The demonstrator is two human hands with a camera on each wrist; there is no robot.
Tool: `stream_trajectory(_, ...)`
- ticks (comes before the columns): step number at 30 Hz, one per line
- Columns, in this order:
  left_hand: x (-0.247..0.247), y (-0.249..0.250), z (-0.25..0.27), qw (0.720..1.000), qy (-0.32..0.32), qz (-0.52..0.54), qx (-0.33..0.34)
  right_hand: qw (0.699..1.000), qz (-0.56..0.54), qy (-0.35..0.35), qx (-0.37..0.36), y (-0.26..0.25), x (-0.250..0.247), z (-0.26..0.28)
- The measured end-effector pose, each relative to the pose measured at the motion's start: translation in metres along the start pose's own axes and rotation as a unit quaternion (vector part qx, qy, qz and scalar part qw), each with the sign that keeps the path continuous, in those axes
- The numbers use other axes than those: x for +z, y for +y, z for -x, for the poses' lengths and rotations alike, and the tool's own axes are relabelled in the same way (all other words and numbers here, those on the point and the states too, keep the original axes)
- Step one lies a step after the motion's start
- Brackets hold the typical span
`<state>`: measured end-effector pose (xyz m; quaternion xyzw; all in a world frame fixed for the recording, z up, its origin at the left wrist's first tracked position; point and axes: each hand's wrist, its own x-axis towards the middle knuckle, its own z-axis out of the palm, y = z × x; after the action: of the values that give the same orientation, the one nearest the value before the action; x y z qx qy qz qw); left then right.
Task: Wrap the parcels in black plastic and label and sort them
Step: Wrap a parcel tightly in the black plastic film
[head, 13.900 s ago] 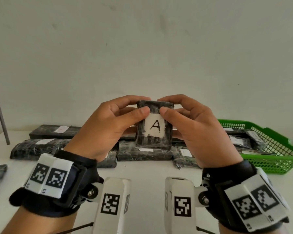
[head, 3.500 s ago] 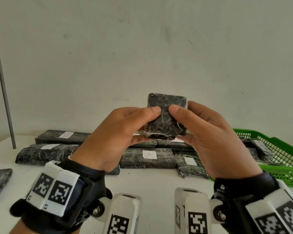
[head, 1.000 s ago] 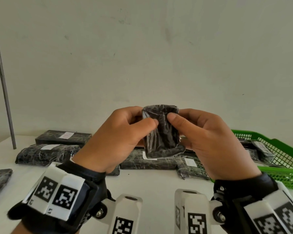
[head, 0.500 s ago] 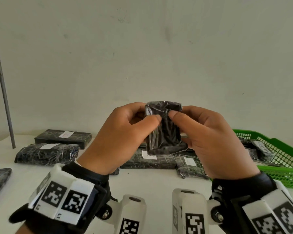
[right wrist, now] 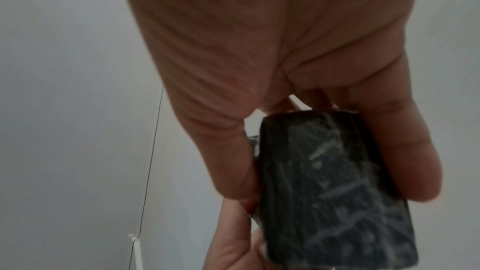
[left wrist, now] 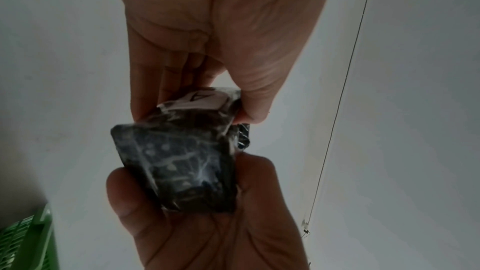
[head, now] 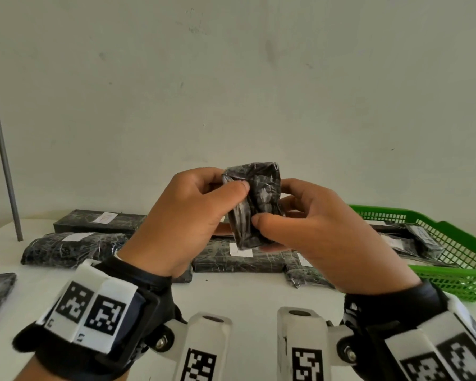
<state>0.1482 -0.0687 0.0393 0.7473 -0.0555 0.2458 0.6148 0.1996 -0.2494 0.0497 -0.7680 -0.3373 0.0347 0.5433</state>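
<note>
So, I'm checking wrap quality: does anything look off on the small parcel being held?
Yes. On the small black-plastic-wrapped parcel, the wrap is bunched and loose near the top, where the left hand pinches it. The right hand holds the other side.

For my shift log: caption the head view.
Left hand and right hand hold small black plastic-wrapped parcel above white table.

The small parcel is wrapped in glossy black plastic film, creased and wrinkled, catching pale streaks of light. A matt white paper label sticks to one face. Along the far edge of the smooth matt white table, the other parcels show the same shiny crinkled wrap. The green basket at the right edge is moulded plastic mesh.
</note>
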Motion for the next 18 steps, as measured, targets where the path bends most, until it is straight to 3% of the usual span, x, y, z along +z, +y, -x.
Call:
stream_trajectory(6,0.001,0.006,0.002,0.999,-0.042,-0.018,-0.024,1.000,0.008,0.013,0.003,0.000,0.002,-0.001)
stream_trajectory(12,-0.002,0.007,0.002,0.999,-0.031,-0.029,-0.006,1.000,0.002,-0.008,-0.005,0.000,0.002,-0.001)
stream_trajectory(16,-0.009,0.011,0.003,0.993,-0.114,0.011,-0.002,0.998,-0.069,0.008,0.009,0.005,-0.002,-0.001)
stream_trajectory(18,-0.013,0.009,0.003,0.988,-0.149,-0.034,0.023,0.992,-0.120,0.001,0.024,0.006,-0.006,0.000)
